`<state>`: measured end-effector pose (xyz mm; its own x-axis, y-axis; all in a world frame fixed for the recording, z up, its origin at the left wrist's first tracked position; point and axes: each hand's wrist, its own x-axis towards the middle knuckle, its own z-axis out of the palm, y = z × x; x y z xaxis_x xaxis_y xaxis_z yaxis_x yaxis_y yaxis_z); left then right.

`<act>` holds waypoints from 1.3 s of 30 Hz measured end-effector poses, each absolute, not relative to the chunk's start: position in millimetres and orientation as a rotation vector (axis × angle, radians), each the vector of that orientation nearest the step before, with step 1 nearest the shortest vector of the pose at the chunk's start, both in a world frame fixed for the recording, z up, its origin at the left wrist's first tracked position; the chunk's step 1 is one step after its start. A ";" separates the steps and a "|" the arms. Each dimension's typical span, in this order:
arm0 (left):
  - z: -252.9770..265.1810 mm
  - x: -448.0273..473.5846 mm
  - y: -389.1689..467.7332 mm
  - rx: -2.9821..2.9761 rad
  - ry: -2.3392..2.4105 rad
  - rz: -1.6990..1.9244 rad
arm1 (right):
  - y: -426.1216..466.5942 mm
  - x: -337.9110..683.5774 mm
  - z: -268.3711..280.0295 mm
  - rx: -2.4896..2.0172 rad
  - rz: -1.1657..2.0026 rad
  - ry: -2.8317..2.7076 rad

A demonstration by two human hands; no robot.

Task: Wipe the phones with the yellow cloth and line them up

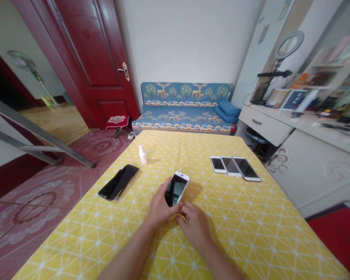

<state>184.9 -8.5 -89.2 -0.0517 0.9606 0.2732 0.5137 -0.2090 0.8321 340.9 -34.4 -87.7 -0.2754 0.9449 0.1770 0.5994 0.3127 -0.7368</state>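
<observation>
A white smartphone (pixel 176 189) with a dark, reflecting screen is tilted up above the table. My left hand (pixel 160 204) is closed round its left side and lower end. Close by the phone's bottom edge, my right hand (pixel 195 223) has its fingers pinched together on a thin yellow strip (pixel 180 216). Most of that strip is hidden by the fingers, so I cannot tell whether it is a cord or a cloth. To the left lies a larger black smartphone (pixel 118 182), and a small white bottle (pixel 143 155) stands upright behind it.
A yellow patterned tablecloth (pixel 239 233) covers the table. At the right, three white phones (pixel 231 166) lie side by side. Beyond the table is a blue sofa (pixel 183 112). A white cabinet (pixel 317 163) stands right, a metal ladder (pixel 43 148) left.
</observation>
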 end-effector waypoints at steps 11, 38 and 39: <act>-89.7 187.0 -11.3 1.782 1.542 1.222 | -36.6 343.8 -85.2 -1.374 0.768 -2.007; -83.9 186.9 -15.9 1.575 1.492 1.316 | -34.1 347.1 -90.0 -1.283 0.853 -1.976; -83.2 186.6 -16.6 1.528 1.470 1.332 | -33.5 347.2 -90.7 -1.274 0.860 -1.964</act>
